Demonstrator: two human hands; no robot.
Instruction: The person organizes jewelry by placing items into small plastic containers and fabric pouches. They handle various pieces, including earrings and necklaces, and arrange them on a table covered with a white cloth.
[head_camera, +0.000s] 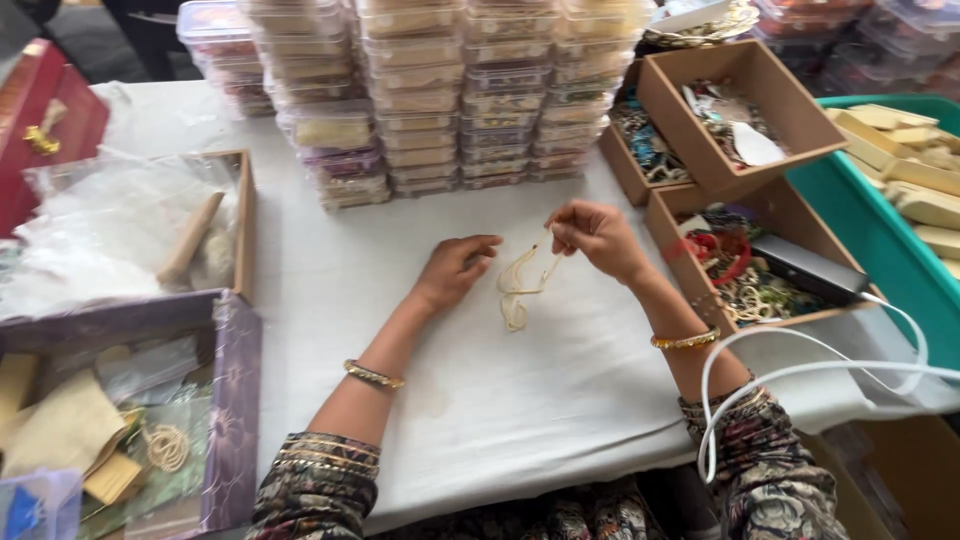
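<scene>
My right hand (592, 237) pinches the upper end of a pale beaded necklace (517, 285), lifting it a little off the white tablecloth (480, 400). The rest of the strand loops down and lies on the cloth. To the left of the necklace rests my left hand (455, 268), fingers curled and near the loop, with nothing clearly in it. Both wrists wear gold bangles.
Stacks of clear plastic boxes (420, 90) stand at the back. Brown cardboard trays of jewellery (760, 250) sit right, beside a teal crate (880, 230) of pale blocks. Left are a wooden tray with plastic bags (120, 230) and a purple box (235, 400). A white cable (800, 370) loops at right.
</scene>
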